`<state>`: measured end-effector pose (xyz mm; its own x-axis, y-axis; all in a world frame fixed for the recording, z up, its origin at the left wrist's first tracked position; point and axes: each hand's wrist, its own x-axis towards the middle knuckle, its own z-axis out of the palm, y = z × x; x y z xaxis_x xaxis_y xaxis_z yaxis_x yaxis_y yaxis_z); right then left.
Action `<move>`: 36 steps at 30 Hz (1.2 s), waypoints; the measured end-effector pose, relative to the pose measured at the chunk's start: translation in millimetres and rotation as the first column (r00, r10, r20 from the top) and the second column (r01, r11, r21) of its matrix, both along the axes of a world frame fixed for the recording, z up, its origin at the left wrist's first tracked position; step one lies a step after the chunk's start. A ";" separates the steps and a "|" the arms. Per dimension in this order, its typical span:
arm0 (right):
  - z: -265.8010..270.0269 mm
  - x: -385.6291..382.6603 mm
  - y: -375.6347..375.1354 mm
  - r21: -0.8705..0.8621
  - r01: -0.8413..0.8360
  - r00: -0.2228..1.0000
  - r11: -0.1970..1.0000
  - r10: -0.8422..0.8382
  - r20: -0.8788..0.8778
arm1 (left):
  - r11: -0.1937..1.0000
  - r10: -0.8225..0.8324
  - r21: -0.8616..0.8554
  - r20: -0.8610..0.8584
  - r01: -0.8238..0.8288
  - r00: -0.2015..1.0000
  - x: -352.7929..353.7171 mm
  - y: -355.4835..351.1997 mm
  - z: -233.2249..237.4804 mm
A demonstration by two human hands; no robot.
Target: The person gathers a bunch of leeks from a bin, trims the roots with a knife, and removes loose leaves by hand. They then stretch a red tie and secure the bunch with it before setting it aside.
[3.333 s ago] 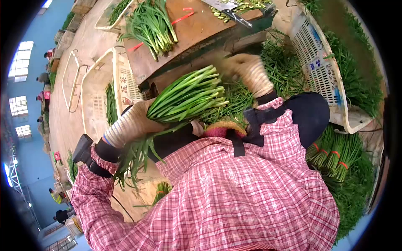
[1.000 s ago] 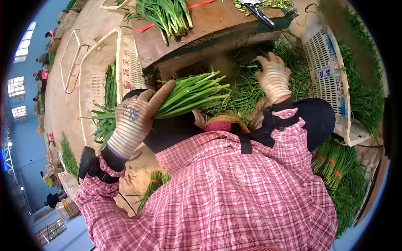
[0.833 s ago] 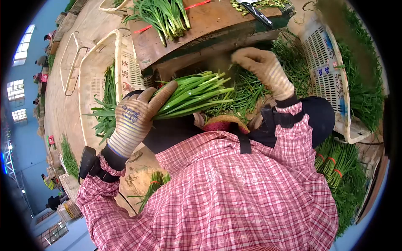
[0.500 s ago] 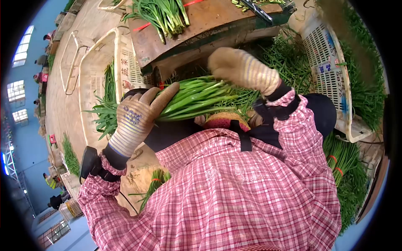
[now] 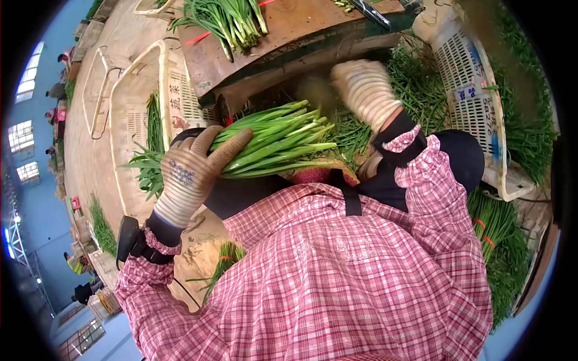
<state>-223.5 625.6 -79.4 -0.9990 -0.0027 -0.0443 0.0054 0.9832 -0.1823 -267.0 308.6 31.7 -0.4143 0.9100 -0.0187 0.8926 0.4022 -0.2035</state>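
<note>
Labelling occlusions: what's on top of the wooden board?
On the board: loose greens, a red band, a knife. The greens hide whatever lies under them; the far side is cut off.

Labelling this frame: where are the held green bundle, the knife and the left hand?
green bundle (image 5: 274,141), head view, mid-stalks.
knife (image 5: 374,13), head view, dark handle.
left hand (image 5: 188,175), head view, glove back.

Bright daylight, fisheye vignette, blurred right hand (image 5: 365,91)

Held chive bunch (image 5: 271,141) barring the lap, loose chives (image 5: 415,84) filling gap below wooden bench (image 5: 289,36), right crate (image 5: 469,78) hard against them, left crate (image 5: 183,99) close by, bare floor (image 5: 90,162) open beyond it
</note>
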 end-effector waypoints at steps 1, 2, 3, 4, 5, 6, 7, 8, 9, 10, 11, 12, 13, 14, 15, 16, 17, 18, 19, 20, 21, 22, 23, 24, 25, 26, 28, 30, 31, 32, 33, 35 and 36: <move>3.6 3.3 11.8 0.118 0.127 0.991 0.985 -0.133 0.036 | 1.000 -0.001 0.003 0.000 0.001 1.000 -1.0 0.9 0.2; 3.7 12.6 10.9 -0.089 0.090 0.982 0.992 -0.104 -0.158 | 1.000 0.010 0.022 0.025 -0.011 1.000 -2.7 2.7 0.7; 5.6 19.4 10.1 -0.401 -0.106 0.957 0.910 -0.017 -0.290 | 0.999 0.025 0.039 0.052 -0.027 0.998 -3.7 3.9 0.6; 10.7 22.3 4.0 -0.783 -0.095 0.995 0.615 0.049 -0.082 | 0.998 0.011 0.064 0.066 -0.015 0.998 -5.7 4.7 -2.9; 15.1 22.9 -1.2 -0.980 0.031 0.976 0.197 0.203 0.072 | 0.998 0.020 0.059 0.065 -0.024 0.998 -6.8 6.1 -2.9; 18.2 26.0 -5.8 -0.975 0.074 0.966 0.209 0.227 0.122 | 0.997 0.009 0.078 0.091 -0.017 0.996 -7.1 8.1 -1.6; 18.9 24.3 -4.4 -0.976 0.068 0.965 0.206 0.235 0.117 | 0.995 -0.004 0.098 0.114 -0.007 0.994 -6.7 10.1 0.7; 18.6 23.2 1.2 -0.957 0.167 0.953 0.236 0.209 0.218 | 0.997 -0.021 0.077 0.084 0.014 0.996 -5.6 13.2 4.2; 17.4 23.8 7.0 -0.927 0.268 0.931 0.263 0.178 0.320 | 0.997 -0.017 0.077 0.083 0.010 0.996 -4.0 14.3 4.1; 14.9 24.4 11.6 -0.907 0.257 0.955 0.332 0.059 0.292 | 0.999 -0.014 0.047 0.086 0.010 0.996 -2.5 15.0 4.0; 12.3 25.2 18.9 -0.851 0.301 0.948 0.430 -0.036 0.317 | 1.000 -0.009 0.017 0.088 0.008 0.996 -1.2 14.5 4.4; -8.0 26.2 33.4 -0.690 0.205 0.979 0.694 -0.138 0.152 | 1.000 0.001 0.019 0.084 -0.002 0.996 -2.1 12.6 3.5; -10.2 24.8 35.3 -0.437 0.146 0.983 0.887 -0.181 -0.041 | 1.000 0.000 0.020 0.082 -0.001 0.997 -3.2 9.4 1.3; -10.4 27.2 37.8 -0.590 0.311 0.940 0.745 -0.333 0.075 | 0.999 0.029 0.040 0.113 -0.034 0.993 -5.6 7.0 -2.1; -10.4 30.5 37.1 -0.585 0.314 0.938 0.748 -0.339 0.069 | 0.996 0.057 0.061 0.146 -0.067 0.988 -7.1 7.5 -4.3; -0.7 34.2 25.5 -0.714 0.137 0.965 0.687 -0.255 -0.059 | 0.995 0.095 0.014 0.127 -0.098 0.987 -5.0 10.0 -1.6; 9.4 36.3 12.6 -0.802 -0.053 0.962 0.595 -0.184 -0.200 | 0.995 0.092 0.017 0.127 -0.095 0.988 -5.6 12.8 -0.3; 20.7 37.0 -2.1 -0.802 -0.130 0.972 0.583 -0.086 -0.220 | 0.995 0.095 0.021 0.151 -0.099 0.984 -5.9 15.0 0.7; 31.4 37.0 -17.7 -0.802 -0.204 0.971 0.561 0.011 -0.239 | 0.994 0.098 0.022 0.176 -0.103 0.979 -5.5 16.3 0.9; 39.2 34.7 -30.0 -0.663 -0.311 0.938 0.681 0.106 -0.330 | 0.994 0.107 -0.002 0.177 -0.108 0.978 -5.5 19.1 -1.4; 37.6 30.3 -39.4 -0.541 -0.374 0.908 0.754 0.178 -0.380 | 0.995 0.102 -0.005 0.176 -0.103 0.979 -3.9 21.8 -0.4; 35.0 26.4 -45.5 -0.443 -0.376 0.900 0.814 0.208 -0.382 | 0.994 0.104 -0.039 0.169 -0.098 0.980 -1.9 24.2 0.9; 32.9 23.3 -48.0 -0.338 -0.375 0.893 0.863 0.239 -0.380 | 0.993 0.106 -0.073 0.162 -0.095 0.981 -0.8 25.1 1.9; 31.7 22.9 -44.8 -0.336 -0.374 0.893 0.864 0.239 -0.381 | 0.993 0.104 -0.071 0.161 -0.094 0.981 -0.7 23.9 0.3; 29.8 24.4 -39.1 -0.238 -0.220 0.947 0.946 0.149 -0.284 | 0.993 0.109 -0.053 0.160 -0.101 0.981 -0.8 20.9 -2.8; 27.8 24.7 -32.0 -0.120 -0.064 0.979 0.991 0.039 -0.198 | 0.994 0.112 -0.035 0.158 -0.107 0.981 -1.5 18.6 -3.8; 10.7 21.6 2.5 0.069 0.239 0.971 0.969 -0.237 -0.034 | 0.992 0.122 -0.011 0.155 -0.122 0.980 -1.8 16.3 -1.5; 13.4 33.4 6.7 -0.026 0.248 0.954 0.968 -0.249 -0.170 | 0.991 0.131 0.012 0.156 -0.135 0.979 -2.2 18.4 -1.6; 17.3 33.1 -2.0 -0.264 0.140 0.980 0.954 -0.171 -0.101 | 0.990 0.136 0.017 0.139 -0.140 0.981 -1.9 21.7 -2.7; 21.0 32.0 -14.0 -0.424 0.132 0.990 0.896 -0.140 0.013 | 0.990 0.136 0.019 0.126 -0.140 0.983 -1.0 24.2 -3.4; 24.9 28.4 -22.9 -0.569 0.137 0.990 0.811 -0.089 0.111 | 0.991 0.127 0.023 0.126 -0.131 0.984 -1.6 27.3 -3.1; -4.6 11.2 -33.8 -0.521 -0.082 0.967 0.850 -0.060 -0.249 | 0.997 0.082 0.005 0.034 -0.083 0.996 -1.3 31.6 -1.5; -19.1 13.0 -32.6 -0.780 0.083 0.989 0.620 -0.150 -0.013 | 0.997 0.083 0.005 0.034 -0.083 0.996 -0.5 33.0 -1.0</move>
